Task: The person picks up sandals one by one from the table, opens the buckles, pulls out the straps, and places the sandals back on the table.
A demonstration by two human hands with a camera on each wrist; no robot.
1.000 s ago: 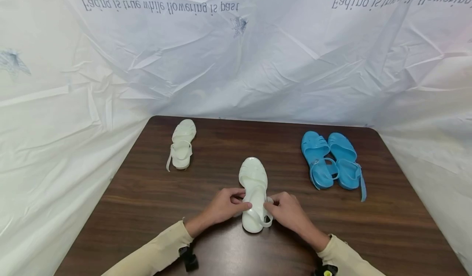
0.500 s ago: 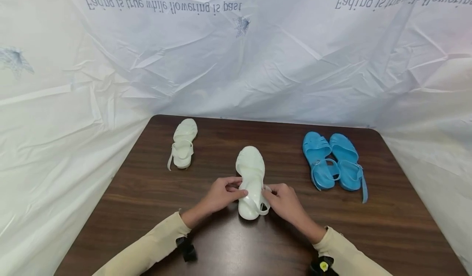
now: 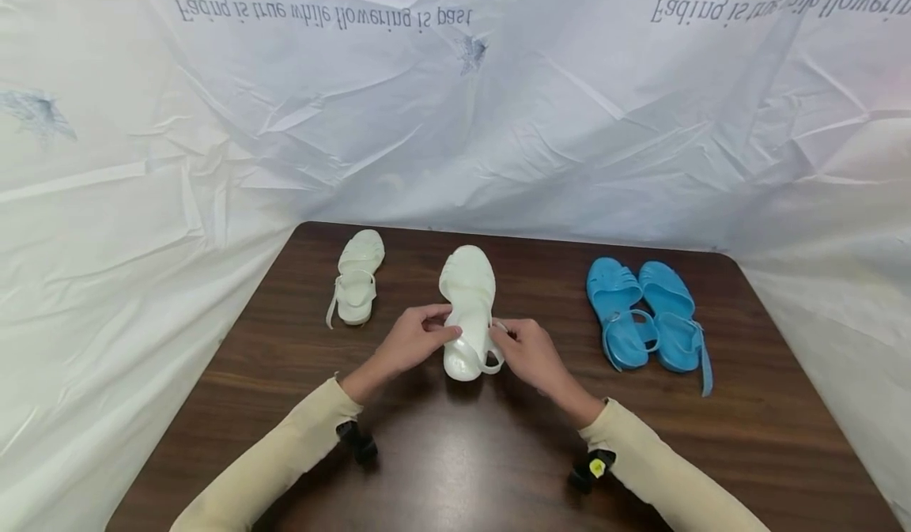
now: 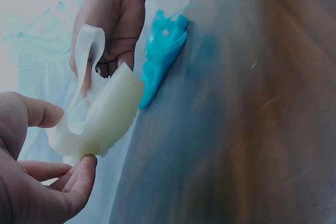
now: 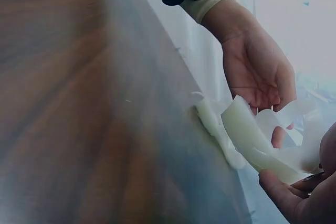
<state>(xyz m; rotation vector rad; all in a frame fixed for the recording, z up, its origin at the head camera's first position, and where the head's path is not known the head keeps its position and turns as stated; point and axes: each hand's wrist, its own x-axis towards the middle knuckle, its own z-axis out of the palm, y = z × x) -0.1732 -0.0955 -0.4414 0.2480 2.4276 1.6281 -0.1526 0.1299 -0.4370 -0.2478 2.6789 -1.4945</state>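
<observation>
Both hands hold a white sandal (image 3: 471, 299) by its two sides near the middle of the table, its toe pointing to the far edge. The left hand (image 3: 413, 341) grips the left side, thumb on top. On the other side the right hand (image 3: 532, 356) pinches the edge by the ankle strap. In the left wrist view the sandal (image 4: 113, 114) is raised off the table between the thumb and fingers of the left hand (image 4: 42, 166). The right wrist view shows the sandal's heel (image 5: 252, 142) and fingers of the right hand (image 5: 310, 198) under it.
A second white sandal (image 3: 361, 255) lies at the far left of the brown table (image 3: 455, 469). Two blue sandals (image 3: 614, 283) lie side by side at the right. White plastic sheeting (image 3: 455, 137) hangs behind and beside the table.
Both hands have moved away from the body towards the table's far edge and slightly left, carrying the white sandal between them. The other sandals lie as before.
</observation>
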